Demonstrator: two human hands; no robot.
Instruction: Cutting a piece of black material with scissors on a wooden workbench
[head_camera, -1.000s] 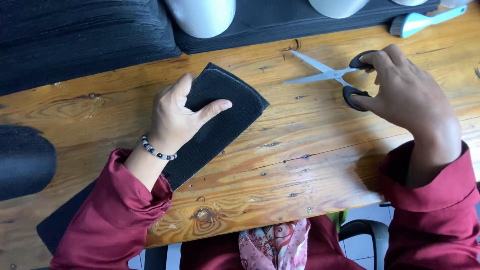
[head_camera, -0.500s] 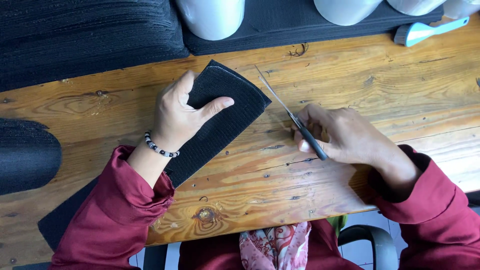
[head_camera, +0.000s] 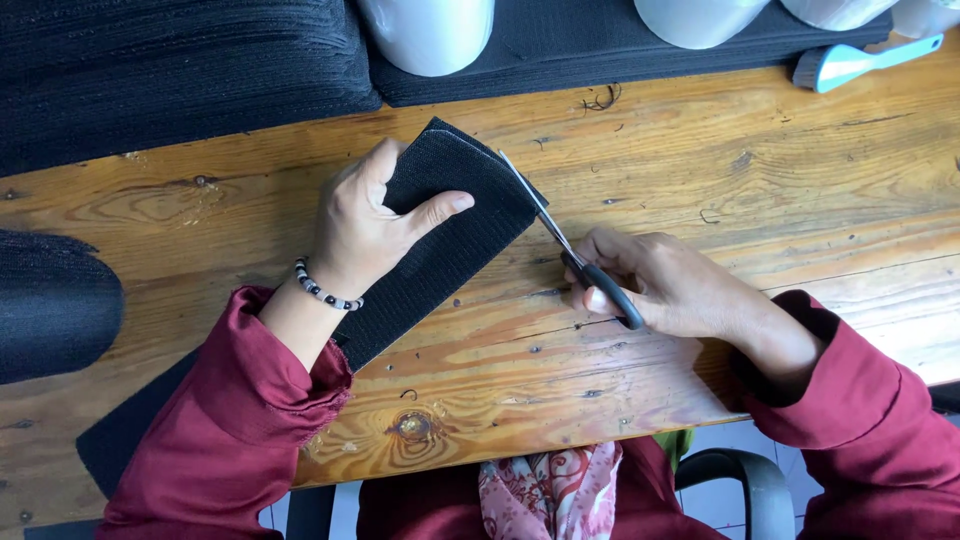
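strip (head_camera: 455, 225) mid-frame on counter (head_camera: 760, 190), long axis lower-left to upper-right | left hand (head_camera: 365, 225) grip pressed flat on it | right hand (head_camera: 660, 285) grip pinching scissors (head_camera: 560, 235), blades at strip's right edge

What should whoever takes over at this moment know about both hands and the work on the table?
Left hand: pressing the black fabric strip flat on the wooden table.
Right hand: gripping the scissors, blades at the strip's right edge near its end.
Done: strip laid out, scissors brought to it.
Left: no cut is visible in the strip yet.
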